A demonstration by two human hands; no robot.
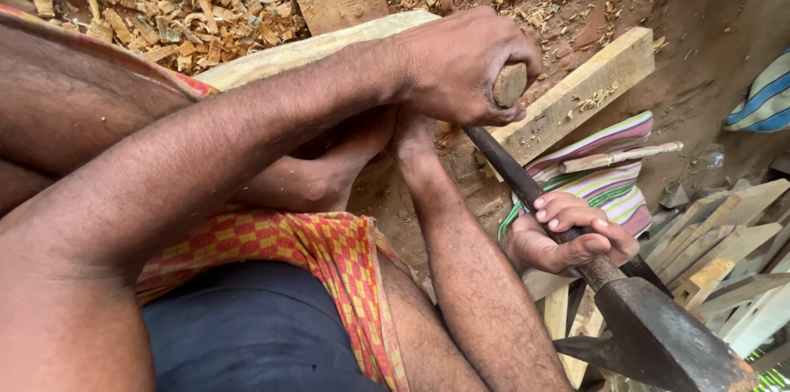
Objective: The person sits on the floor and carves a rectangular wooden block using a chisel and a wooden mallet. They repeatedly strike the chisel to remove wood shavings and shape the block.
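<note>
Both hands are clamped on an adze: left hand (461, 63) at the handle's wooden end, right hand (568, 236) near the iron head (666, 334). Wood chips (214, 5) cover the floor; planks (741, 269) lie stacked at right.

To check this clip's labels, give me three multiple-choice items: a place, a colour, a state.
1. Where does the right hand grip the handle?
A. at its wooden end
B. close to the metal head
C. not at all

2. What colours is the lap cloth?
A. red and yellow
B. plain white
C. green and black

3. How is the left hand?
A. open flat
B. closed round the handle's end
C. resting on the ground

Key:
1 B: its fingers wrap the shaft just above the head.
2 A: it is checked red and yellow.
3 B: the fist is clenched over the end.
</note>
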